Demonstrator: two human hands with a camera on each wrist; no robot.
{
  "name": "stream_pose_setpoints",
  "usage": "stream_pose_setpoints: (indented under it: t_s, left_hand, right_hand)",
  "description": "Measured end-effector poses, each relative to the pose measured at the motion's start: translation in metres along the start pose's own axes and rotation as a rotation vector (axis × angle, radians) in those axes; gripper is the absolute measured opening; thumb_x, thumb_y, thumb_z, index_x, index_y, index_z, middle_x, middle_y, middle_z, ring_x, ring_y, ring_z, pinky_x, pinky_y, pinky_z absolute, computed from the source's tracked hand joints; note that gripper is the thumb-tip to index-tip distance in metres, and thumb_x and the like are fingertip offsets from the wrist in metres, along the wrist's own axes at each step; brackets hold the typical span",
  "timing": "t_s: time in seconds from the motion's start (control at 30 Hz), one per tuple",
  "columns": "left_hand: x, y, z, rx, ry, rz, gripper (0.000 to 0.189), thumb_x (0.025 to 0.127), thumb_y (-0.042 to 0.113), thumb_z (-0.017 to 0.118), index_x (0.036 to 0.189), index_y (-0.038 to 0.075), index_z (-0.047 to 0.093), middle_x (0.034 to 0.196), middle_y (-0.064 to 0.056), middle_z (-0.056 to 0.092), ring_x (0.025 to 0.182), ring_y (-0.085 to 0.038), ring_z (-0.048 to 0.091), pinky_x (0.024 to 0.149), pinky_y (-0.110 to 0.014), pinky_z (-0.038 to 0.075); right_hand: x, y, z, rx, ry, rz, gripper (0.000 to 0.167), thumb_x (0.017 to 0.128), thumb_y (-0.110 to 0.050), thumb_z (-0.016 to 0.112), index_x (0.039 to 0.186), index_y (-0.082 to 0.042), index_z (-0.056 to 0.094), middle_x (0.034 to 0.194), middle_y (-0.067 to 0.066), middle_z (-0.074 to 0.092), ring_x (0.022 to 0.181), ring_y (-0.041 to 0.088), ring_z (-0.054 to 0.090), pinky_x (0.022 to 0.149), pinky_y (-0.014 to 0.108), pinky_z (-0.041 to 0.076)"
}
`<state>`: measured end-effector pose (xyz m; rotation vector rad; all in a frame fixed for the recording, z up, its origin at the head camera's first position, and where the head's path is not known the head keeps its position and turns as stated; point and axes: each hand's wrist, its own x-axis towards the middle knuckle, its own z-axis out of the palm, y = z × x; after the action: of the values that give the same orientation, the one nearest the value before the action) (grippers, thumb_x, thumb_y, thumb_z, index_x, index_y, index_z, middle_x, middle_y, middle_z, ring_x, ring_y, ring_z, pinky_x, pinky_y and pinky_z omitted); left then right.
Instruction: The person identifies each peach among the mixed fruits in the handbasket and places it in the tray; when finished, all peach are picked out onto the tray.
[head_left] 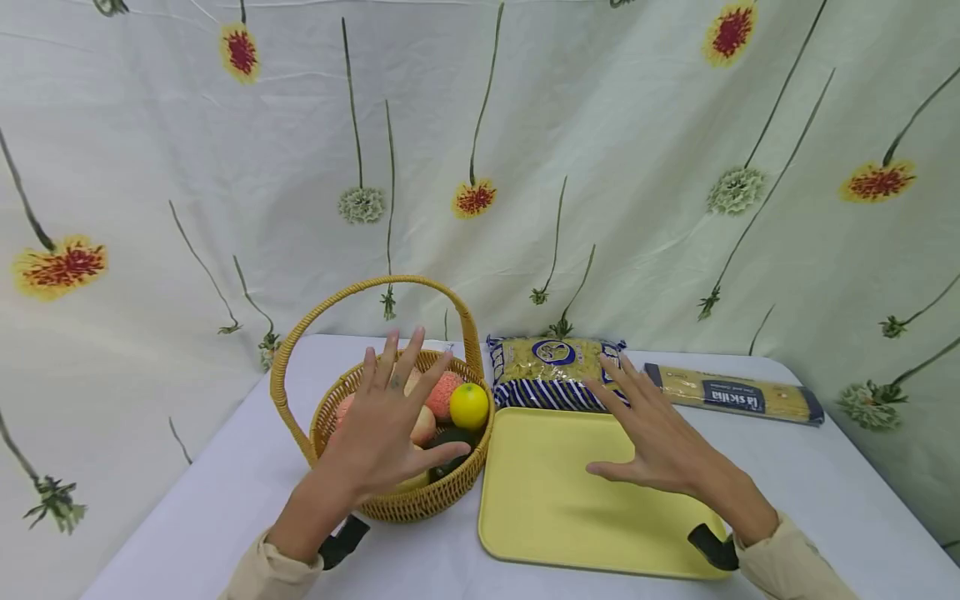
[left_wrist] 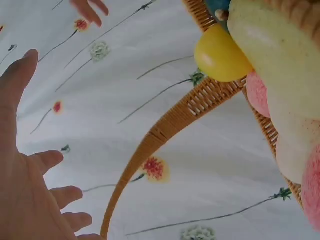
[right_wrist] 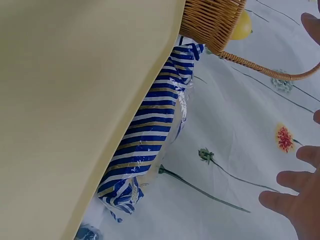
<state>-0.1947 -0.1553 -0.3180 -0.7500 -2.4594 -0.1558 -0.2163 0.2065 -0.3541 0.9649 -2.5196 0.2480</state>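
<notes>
My left hand hovers with spread fingers in front of a wicker basket, hiding part of its fruit. Inside the basket are a yellow lemon-like fruit, a pink-red textured fruit and a dark green fruit. In the left wrist view a large pale yellow-green fruit also shows. Over the right part of a yellow tray my right hand is raised, fingers and thumb apart. Neither hand holds anything.
Behind the tray lies a bag of pasta with blue and white stripes. A long spaghetti packet lies at the back right. The basket's tall arched handle rises at the left. A flowered cloth hangs behind the white table.
</notes>
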Motion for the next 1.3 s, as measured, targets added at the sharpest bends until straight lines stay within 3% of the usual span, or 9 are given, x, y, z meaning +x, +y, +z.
stream_pose_setpoints:
  t_s: [0.2,0.33,0.5,0.67,0.77,0.9,1.0,1.13,1.3]
  left_hand:
    - [0.000,-0.018,-0.026,-0.102,0.108,-0.036,0.102,0.076,0.068,0.066,0.154,0.019,0.022,0.161,-0.008,0.006,0.147,-0.034,0.000,0.116,-0.059,0.008]
    - [-0.003,-0.035,-0.045,-0.189,0.181,-0.114,0.101,0.075,0.052,0.076,0.153,0.018,0.021,0.161,-0.006,0.011,0.148,-0.031,0.004,0.116,-0.058,0.009]
    - [-0.008,-0.052,-0.060,-0.279,0.244,-0.221,0.095,0.079,0.039,0.077,0.154,0.024,0.020,0.160,-0.001,0.017,0.147,-0.028,0.012,0.109,-0.066,0.021]
    - [-0.012,-0.065,-0.064,-0.332,0.206,-0.318,0.085,0.084,0.037,0.073,0.152,0.026,0.024,0.155,-0.006,0.028,0.141,-0.031,0.028,0.101,-0.066,0.032]
    - [-0.014,-0.071,-0.065,-0.351,0.182,-0.367,0.072,0.089,0.037,0.068,0.150,0.022,0.033,0.146,-0.012,0.043,0.129,-0.036,0.045,0.094,-0.062,0.041]
    - [-0.017,-0.078,-0.067,-0.376,0.186,-0.421,0.050,0.096,0.034,0.058,0.143,0.018,0.046,0.117,-0.017,0.064,0.100,-0.037,0.063,0.069,-0.036,0.055]
    - [-0.020,-0.084,-0.067,-0.405,0.188,-0.439,0.042,0.099,0.029,0.053,0.140,0.017,0.050,0.104,-0.017,0.069,0.088,-0.010,0.066,0.056,-0.021,0.052]
    - [-0.025,-0.092,-0.065,-0.454,0.164,-0.449,0.040,0.099,0.024,0.053,0.138,0.012,0.052,0.103,-0.016,0.070,0.081,0.017,0.055,0.057,-0.017,0.052]
    - [-0.027,-0.098,-0.065,-0.508,0.139,-0.456,0.040,0.099,0.021,0.054,0.136,0.007,0.053,0.105,-0.016,0.070,0.081,0.011,0.061,0.063,-0.013,0.052]
  right_hand:
    - [0.010,-0.005,0.003,0.098,-0.021,0.005,0.100,0.077,-0.064,0.068,0.153,-0.022,0.020,0.160,0.009,0.009,0.142,0.039,0.021,0.101,0.062,0.038]
    - [0.016,-0.007,0.006,0.148,-0.014,-0.011,0.102,0.077,-0.060,0.070,0.154,-0.022,0.016,0.161,0.007,0.008,0.141,0.037,0.025,0.097,0.059,0.043]
    - [0.021,-0.009,0.010,0.203,0.003,-0.022,0.102,0.077,-0.056,0.073,0.154,-0.020,0.017,0.161,0.006,0.010,0.140,0.036,0.030,0.095,0.056,0.046]
    - [0.024,-0.010,0.016,0.243,0.010,-0.022,0.100,0.077,-0.055,0.073,0.154,-0.022,0.017,0.159,0.007,0.017,0.139,0.035,0.032,0.098,0.058,0.044]
    - [0.027,-0.012,0.019,0.261,0.013,-0.019,0.100,0.077,-0.055,0.073,0.154,-0.022,0.018,0.159,0.006,0.017,0.139,0.035,0.031,0.099,0.059,0.041]
    - [0.031,-0.014,0.021,0.303,0.015,-0.015,0.099,0.078,-0.053,0.074,0.154,-0.020,0.020,0.160,0.001,0.016,0.141,0.034,0.029,0.100,0.061,0.040]
    - [0.035,-0.017,0.023,0.327,0.013,-0.026,0.099,0.078,-0.053,0.074,0.154,-0.022,0.018,0.160,0.000,0.015,0.142,0.032,0.027,0.102,0.060,0.039]
    - [0.039,-0.020,0.027,0.345,0.009,-0.047,0.098,0.079,-0.053,0.073,0.154,-0.026,0.015,0.160,-0.001,0.015,0.143,0.029,0.026,0.103,0.058,0.039]
    - [0.045,-0.024,0.034,0.390,-0.002,-0.057,0.095,0.080,-0.051,0.073,0.154,-0.023,0.019,0.160,-0.002,0.016,0.142,0.030,0.028,0.102,0.058,0.040]
